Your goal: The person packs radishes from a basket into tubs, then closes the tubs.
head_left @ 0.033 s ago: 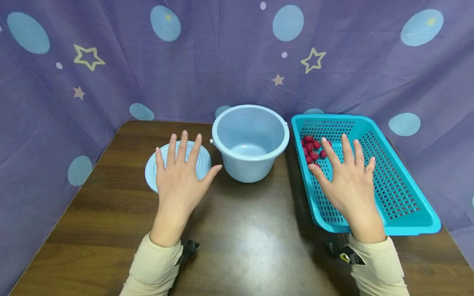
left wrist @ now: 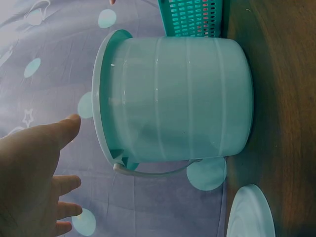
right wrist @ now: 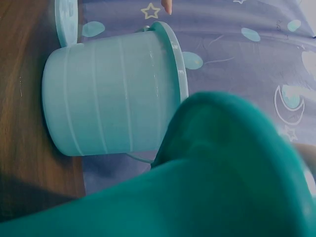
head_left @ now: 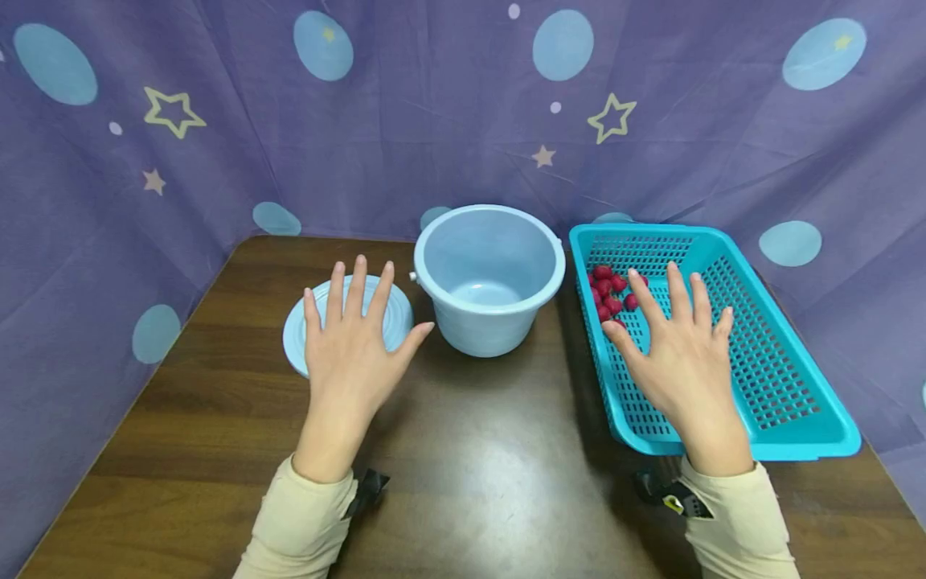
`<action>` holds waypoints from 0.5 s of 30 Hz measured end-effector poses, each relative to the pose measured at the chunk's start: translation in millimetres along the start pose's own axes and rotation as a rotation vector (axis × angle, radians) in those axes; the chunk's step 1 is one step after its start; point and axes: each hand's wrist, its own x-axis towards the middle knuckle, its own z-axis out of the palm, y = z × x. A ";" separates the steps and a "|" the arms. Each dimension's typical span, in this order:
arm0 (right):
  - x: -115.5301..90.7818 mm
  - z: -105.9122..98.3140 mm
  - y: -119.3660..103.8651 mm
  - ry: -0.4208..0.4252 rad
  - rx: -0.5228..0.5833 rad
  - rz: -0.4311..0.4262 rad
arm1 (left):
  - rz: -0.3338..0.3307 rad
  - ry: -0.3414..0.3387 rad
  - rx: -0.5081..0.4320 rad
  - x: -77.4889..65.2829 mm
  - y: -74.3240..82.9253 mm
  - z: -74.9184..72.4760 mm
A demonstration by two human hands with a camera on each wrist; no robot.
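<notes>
My left hand (head_left: 350, 350) hovers with spread fingers over the near part of a round pale blue lid (head_left: 400, 312), holding nothing. Right of it stands an upright pale blue bucket (head_left: 483, 334), its inside bare; the left wrist view shows its thin handle (left wrist: 148, 173) hanging down the side. Over a turquoise perforated basket (head_left: 792, 447), my right hand (head_left: 683, 362) is spread out, also with nothing in it. Small red fruits (head_left: 604, 286), like strawberries, lie at the basket's far left, some hidden by my fingers. In the right wrist view the basket's blurred rim (right wrist: 222, 187) fills the foreground.
All of these stand on a dark brown wooden table (head_left: 477, 498). A purple curtain (head_left: 448, 104) with stars and blue ovals hangs right behind and beside it. Bare wood lies between my two forearms, in front of the bucket. Black straps (head_left: 367, 492) sit at the wrists.
</notes>
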 end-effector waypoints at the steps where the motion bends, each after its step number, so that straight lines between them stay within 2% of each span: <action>1: 0.0 -0.1 -0.1 0.001 0.000 0.000 | 0.000 -0.002 0.000 0.1 0.0 -0.1; 15: -1.2 0.8 0.3 0.005 0.003 0.002 | 0.003 0.005 -0.003 -1.9 -1.4 -1.1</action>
